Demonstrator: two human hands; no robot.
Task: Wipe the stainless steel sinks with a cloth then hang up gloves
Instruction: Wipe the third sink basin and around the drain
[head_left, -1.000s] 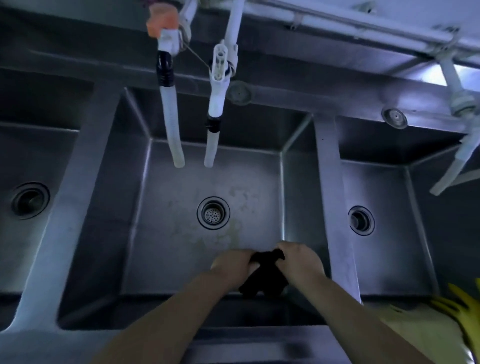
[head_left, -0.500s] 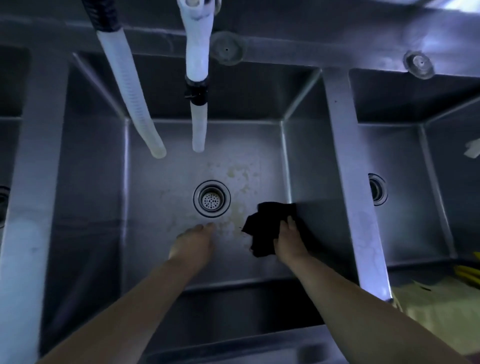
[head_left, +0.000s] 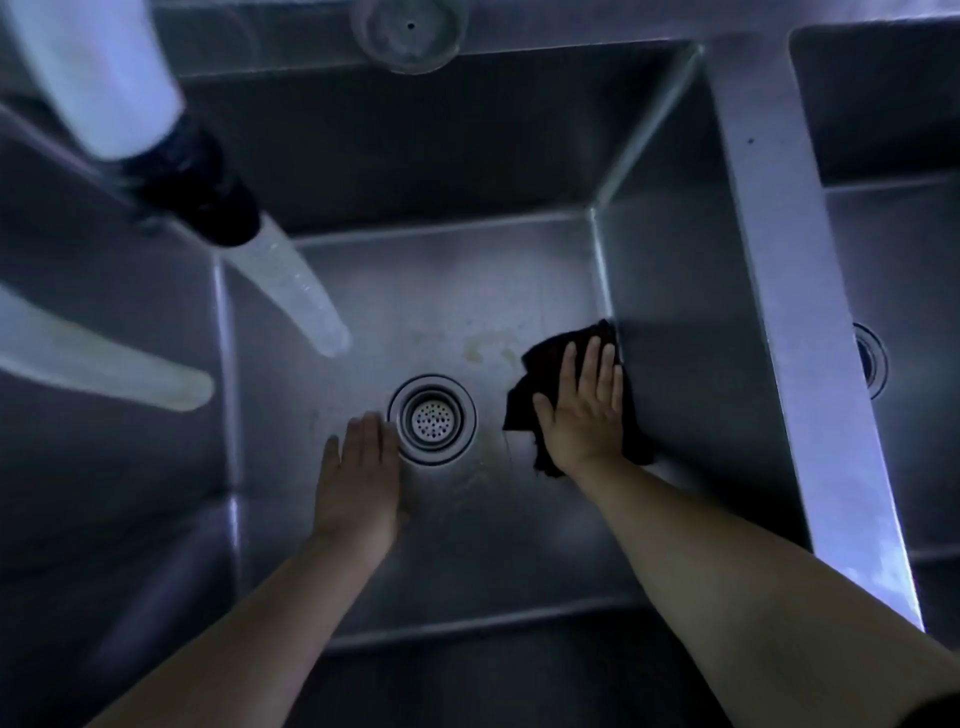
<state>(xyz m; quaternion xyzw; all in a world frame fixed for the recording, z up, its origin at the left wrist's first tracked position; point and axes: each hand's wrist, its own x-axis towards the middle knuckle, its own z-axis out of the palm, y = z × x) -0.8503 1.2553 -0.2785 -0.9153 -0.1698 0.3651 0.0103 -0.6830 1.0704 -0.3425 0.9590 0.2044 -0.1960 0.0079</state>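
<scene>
I look down into the middle stainless steel sink (head_left: 467, 270). A black cloth (head_left: 540, 374) lies on the sink floor against the right wall, and my right hand (head_left: 584, 410) presses flat on it with fingers spread. My left hand (head_left: 358, 467) rests flat and empty on the sink floor, just left of the round drain strainer (head_left: 431, 418). Yellowish stains (head_left: 485, 351) mark the floor above the drain. No gloves are in view.
Two white hoses hang into the basin: one with a black coupling (head_left: 291, 291) above the drain, another (head_left: 104, 366) at the left. A steel divider (head_left: 795, 338) separates the right sink (head_left: 893, 260), whose drain (head_left: 870, 361) shows partly.
My hands parted: the left let go of the cloth and settled flat beside the drain. The right carried the cloth to the sink floor by the right wall. My view moved down into the basin.
</scene>
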